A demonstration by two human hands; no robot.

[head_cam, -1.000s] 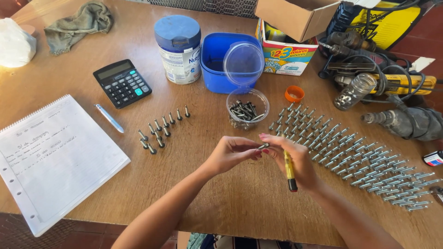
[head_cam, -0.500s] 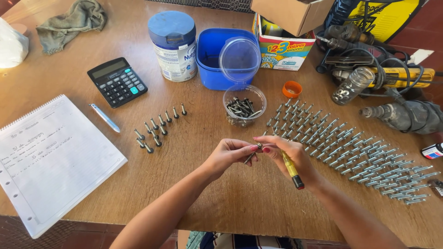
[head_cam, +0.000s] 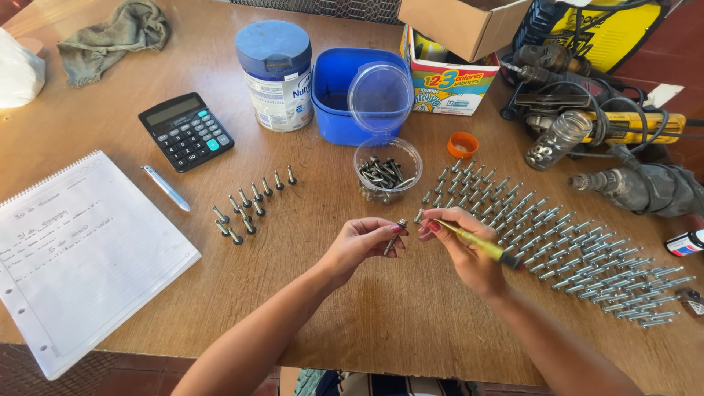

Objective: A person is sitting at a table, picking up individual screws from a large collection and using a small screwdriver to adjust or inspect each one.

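Wooden bench (head_cam: 381, 323), seen from above.

Left hand (head_cam: 359, 246): fingers pinched on one screw (head_cam: 394, 236), held tilted, head uppermost, just above the bench. Half a second before, held lower and turned toward the right hand; now lifted clear and apart from the tool tip.

Right hand (head_cam: 462, 246): curled round a yellow-handled screwdriver (head_cam: 480, 246), handle end pointing right, over the rows. Fingertips pressed together near the shaft tip, just beside the screw, not visibly touching it. Whether the tip was seated in the screw head, not possible to tell.

Judged from the change: tool and screw drawn slightly apart, so that piece was probably finished or being checked.

Right of the hands: finished rows of screws (head_cam: 557, 242), laid in close diagonal lines, many pieces, unchanged in extent since a second before.

Left of the hands: small group of screws (head_cam: 249, 205), standing in a loose double row, well apart from the large rows.

Just beyond the hands: clear tub (head_cam: 387, 169) with dark loose screws, its round lid (head_cam: 380, 95) propped against a blue box (head_cam: 337, 95). Orange cap (head_cam: 462, 144) near it.

Far side: blue-lidded tin (head_cam: 275, 70), calculator (head_cam: 185, 130), pen (head_cam: 166, 188), notebook (head_cam: 73, 257), grey rag (head_cam: 114, 37), printed carton (head_cam: 447, 81), jar (head_cam: 557, 139), power tools (head_cam: 631, 183) with cords.
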